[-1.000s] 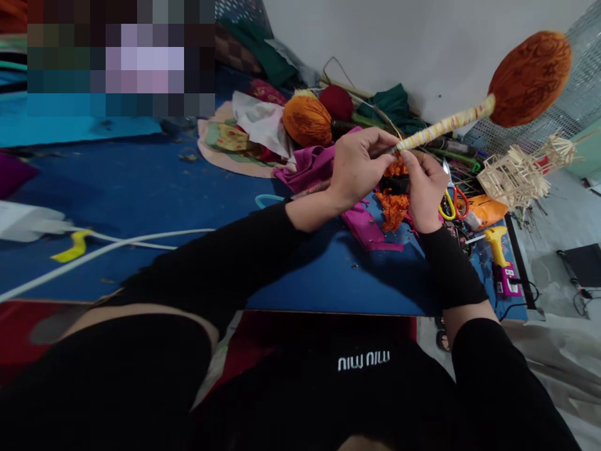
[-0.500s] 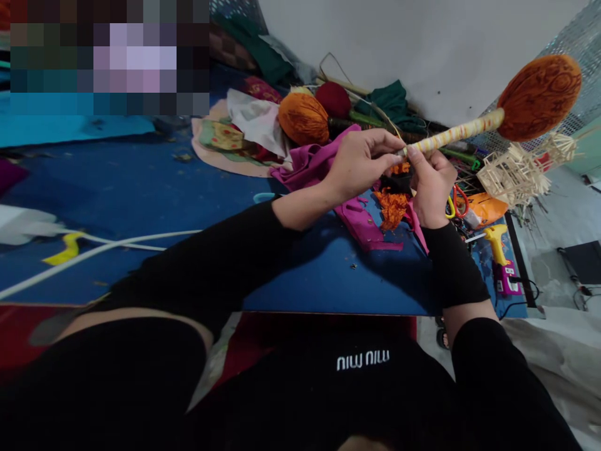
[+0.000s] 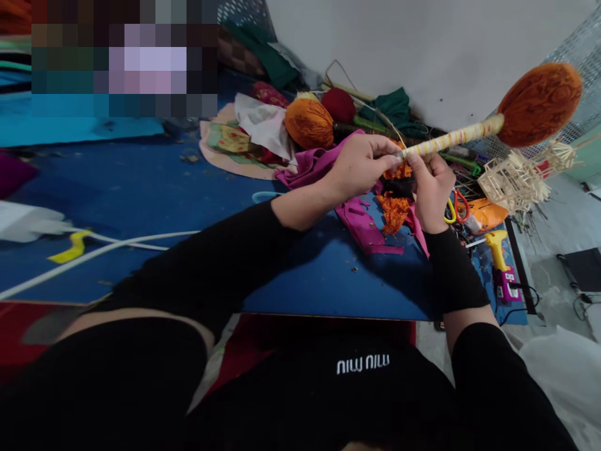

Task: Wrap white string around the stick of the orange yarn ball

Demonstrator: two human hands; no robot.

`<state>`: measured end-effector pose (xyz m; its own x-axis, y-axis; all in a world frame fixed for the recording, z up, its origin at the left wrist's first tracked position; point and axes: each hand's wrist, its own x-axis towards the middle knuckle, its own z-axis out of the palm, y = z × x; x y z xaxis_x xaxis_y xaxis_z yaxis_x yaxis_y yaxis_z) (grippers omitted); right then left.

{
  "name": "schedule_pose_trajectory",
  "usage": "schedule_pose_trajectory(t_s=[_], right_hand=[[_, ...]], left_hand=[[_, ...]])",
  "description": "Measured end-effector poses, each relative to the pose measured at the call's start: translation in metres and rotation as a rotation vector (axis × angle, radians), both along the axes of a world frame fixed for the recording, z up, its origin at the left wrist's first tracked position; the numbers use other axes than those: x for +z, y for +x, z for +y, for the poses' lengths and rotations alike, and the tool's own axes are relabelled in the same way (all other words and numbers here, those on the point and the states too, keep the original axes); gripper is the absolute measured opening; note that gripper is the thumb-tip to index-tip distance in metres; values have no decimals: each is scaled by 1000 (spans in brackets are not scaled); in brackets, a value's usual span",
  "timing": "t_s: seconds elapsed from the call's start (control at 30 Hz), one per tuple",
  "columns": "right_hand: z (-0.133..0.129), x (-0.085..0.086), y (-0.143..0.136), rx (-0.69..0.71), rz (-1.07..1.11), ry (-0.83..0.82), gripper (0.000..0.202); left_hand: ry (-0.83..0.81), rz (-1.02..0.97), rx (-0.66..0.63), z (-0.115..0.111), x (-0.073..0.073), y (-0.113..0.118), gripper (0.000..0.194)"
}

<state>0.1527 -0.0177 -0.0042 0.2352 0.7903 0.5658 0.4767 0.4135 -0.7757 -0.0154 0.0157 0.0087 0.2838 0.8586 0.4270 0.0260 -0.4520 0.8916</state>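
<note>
Starting at the left, I am seeing a white cord (image 3: 107, 245) trailing across the blue mat (image 3: 197, 194), well apart from the work. Further in, a heap of cloth scraps (image 3: 256, 128) is lying beside a second orange ball (image 3: 308, 123) and a dark red one (image 3: 337, 104), probably stock kept within reach.

My left hand (image 3: 359, 166) is pinching the near end of the wrapped stick (image 3: 453, 137), fingers closed narrow on it; I judge it is acting as the anchor so the stick cannot spin. My right hand (image 3: 429, 185) is sitting just under the same end, fingertips closed on the wrapping there, thumb pressing against the stick. Whether it is also holding a loose strip, I cannot tell.

The stick is angling up and to the right, clear of the mat, with its orange padded head (image 3: 539, 103) raised in the air, likely to keep it off the clutter. Below the hands, magenta fabric (image 3: 364, 222) and orange scraps (image 3: 393, 210) are lying on the mat. Right of them, scissors (image 3: 454, 205), a yellow glue gun (image 3: 498, 254) and a small stick frame (image 3: 511, 178) are resting near the edge.
</note>
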Motion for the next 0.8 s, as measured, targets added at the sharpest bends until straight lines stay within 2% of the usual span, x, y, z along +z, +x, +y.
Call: schedule_pose_trajectory(t_s=[0.13,0.3,0.47,0.63,0.8], right_hand=[[-8,2,-5,-19,-162,109,52],[-18,1,-10,10,-282,190,48],[-19,2,-7,28,-385,149,42],[-25,17,-1,69,-520,104,27],[-28,35,14,48,-754,109,27]], left_hand=[[-14,-68,44,2,3,-3,14],[29,-30,133,5,1,-1,11],[83,53,175,6,-5,1,14],[136,148,193,5,-4,-5,15],[177,244,187,-2,-4,-6,16]])
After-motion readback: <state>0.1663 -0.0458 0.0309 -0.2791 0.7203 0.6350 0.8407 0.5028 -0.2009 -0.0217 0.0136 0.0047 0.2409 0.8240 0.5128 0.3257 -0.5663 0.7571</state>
